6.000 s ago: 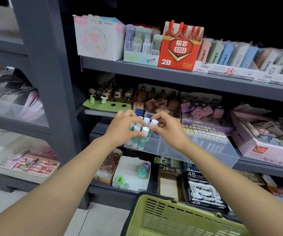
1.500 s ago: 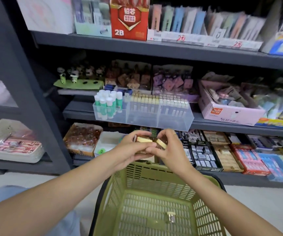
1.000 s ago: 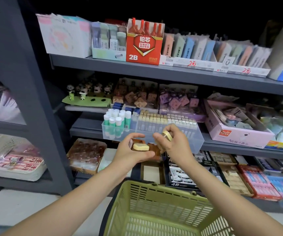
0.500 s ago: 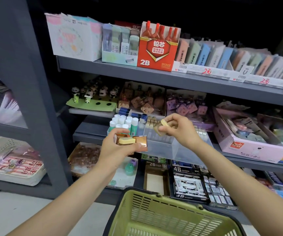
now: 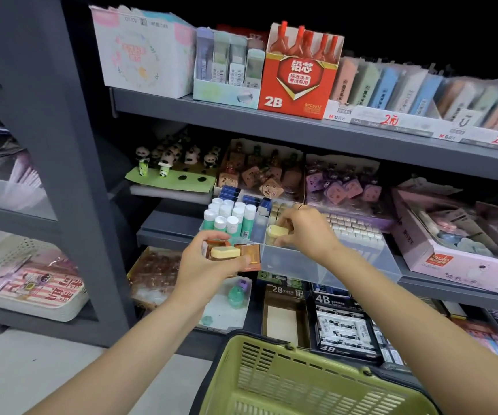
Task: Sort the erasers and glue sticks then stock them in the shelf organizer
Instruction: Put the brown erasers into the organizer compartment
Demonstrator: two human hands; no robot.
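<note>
Right hand (image 5: 303, 232) pinches eraser (image 5: 277, 231) over clear organizer (image 5: 316, 265).

A stationery shop: grey shelves (image 5: 301, 130) stocked with boxed goods, price tags (image 5: 390, 119), a green basket (image 5: 301, 381) near.

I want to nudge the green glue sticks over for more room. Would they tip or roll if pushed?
The glue sticks stand upright, tall and narrow, so a push near the caps would probably topple them. Packed tightly in the clear organizer, they likely brace each other. Being round, a fallen one would probably roll.
</note>
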